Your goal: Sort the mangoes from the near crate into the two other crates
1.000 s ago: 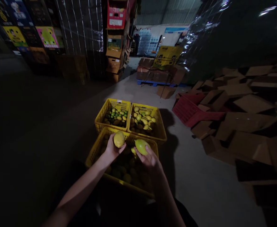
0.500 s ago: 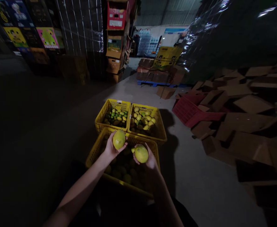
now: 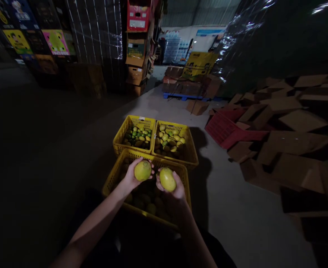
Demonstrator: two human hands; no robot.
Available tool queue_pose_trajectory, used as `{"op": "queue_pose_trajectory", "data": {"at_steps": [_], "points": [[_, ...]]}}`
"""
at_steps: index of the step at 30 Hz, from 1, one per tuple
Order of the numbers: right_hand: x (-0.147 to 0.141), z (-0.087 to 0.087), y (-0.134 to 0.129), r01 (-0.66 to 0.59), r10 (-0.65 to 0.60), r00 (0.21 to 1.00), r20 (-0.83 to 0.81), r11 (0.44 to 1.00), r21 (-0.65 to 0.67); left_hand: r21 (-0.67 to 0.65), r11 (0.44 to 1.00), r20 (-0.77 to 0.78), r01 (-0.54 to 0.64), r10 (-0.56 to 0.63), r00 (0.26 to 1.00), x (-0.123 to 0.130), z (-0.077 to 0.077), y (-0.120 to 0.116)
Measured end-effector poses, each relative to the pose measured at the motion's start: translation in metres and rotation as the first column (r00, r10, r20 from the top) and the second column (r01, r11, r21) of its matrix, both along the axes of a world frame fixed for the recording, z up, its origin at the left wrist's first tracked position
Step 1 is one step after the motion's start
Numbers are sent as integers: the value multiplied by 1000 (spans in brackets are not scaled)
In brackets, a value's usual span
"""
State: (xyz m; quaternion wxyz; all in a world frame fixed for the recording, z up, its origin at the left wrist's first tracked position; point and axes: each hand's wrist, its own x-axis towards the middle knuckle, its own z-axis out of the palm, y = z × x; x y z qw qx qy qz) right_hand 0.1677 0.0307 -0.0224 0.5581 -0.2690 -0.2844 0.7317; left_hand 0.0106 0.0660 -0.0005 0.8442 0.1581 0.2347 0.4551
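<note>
My left hand (image 3: 131, 178) is closed round a yellow-green lemon (image 3: 142, 171), its stem end facing up toward me. In my right hand (image 3: 180, 190) lies a second lemon (image 3: 167, 179), yellower and turned on its side. Both hands hover over the near yellow crate (image 3: 166, 222), where more fruit sits in shadow. Behind it, the back left crate (image 3: 120, 131) holds small green and yellow fruit. Mostly yellow lemons fill part of the back right crate (image 3: 193, 147), which stands against its neighbour.
Flattened and open cardboard boxes (image 3: 295, 145) are heaped on the right, with a red plastic crate (image 3: 225, 128) at their edge. Farther back stand a blue pallet (image 3: 183, 97) of cartons and a tall stack of boxes (image 3: 136, 48). Dark floor stretches to the left.
The left lemon has come slightly lower and rolled so its end shows. The right lemon has turned in the fingers, and the hands are a little closer together.
</note>
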Motion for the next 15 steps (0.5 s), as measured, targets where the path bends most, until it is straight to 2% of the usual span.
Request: {"op": "queue_pose_trajectory", "data": {"at_steps": [5,15], "points": [[0,1,-3,-32,32,999,-6,999,21,71,994,-66,83,-79,995,3,-1,-4],[1,-1,-4,7,-6,1000,-27,1000,26,-67,994,-24,91,-93,995,3,-1,-2]]}}
